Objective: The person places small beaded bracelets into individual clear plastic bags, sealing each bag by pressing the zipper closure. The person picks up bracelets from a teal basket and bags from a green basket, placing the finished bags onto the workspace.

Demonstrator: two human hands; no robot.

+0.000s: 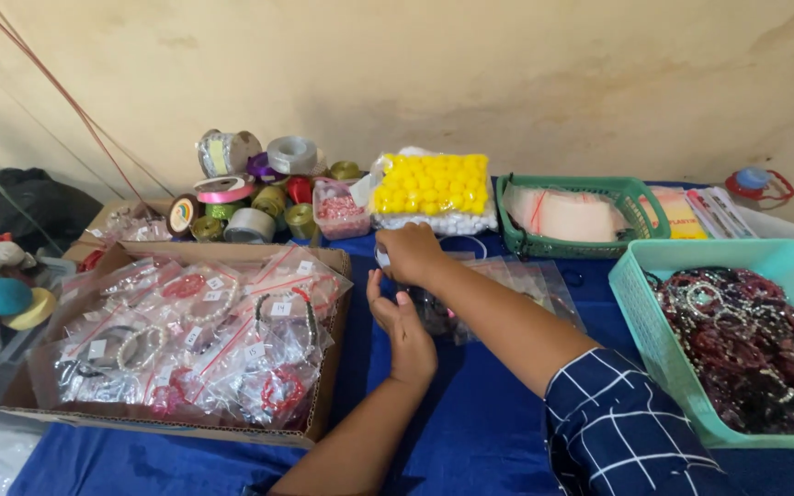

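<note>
- The right hand (411, 254), at the centre of the frame, is curled palm down with its fingers closed around something small and pale at its left edge — what it is cannot be made out.
- The left hand (403, 329), just below it, stands open on edge, palm turned toward the right hand, fingers loosely spread and holding nothing that shows.
- Both hands hover over a loose pile of clear plastic bags (516, 280) lying on the blue tablecloth (480, 422) at centre frame; a small dark item sits between the hands, too hidden to name.
- Judging by how things lie, the work looks partway through: the cardboard box (323, 367) at lower left already holds many bagged bracelets (204, 340) — too overlapped to count — while the turquoise basket (659, 340) at lower right is heaped with unbagged dark red and silvery bracelets (746, 344), so plenty seems left.
- Counted: two plastic baskets, the turquoise one and a green basket (512, 225) at upper right holding flat pale packets; one cardboard box; one bag of yellow balls (432, 184) at upper centre; roughly a dozen ribbon and tape rolls (250, 184) clustered at upper left.
</note>
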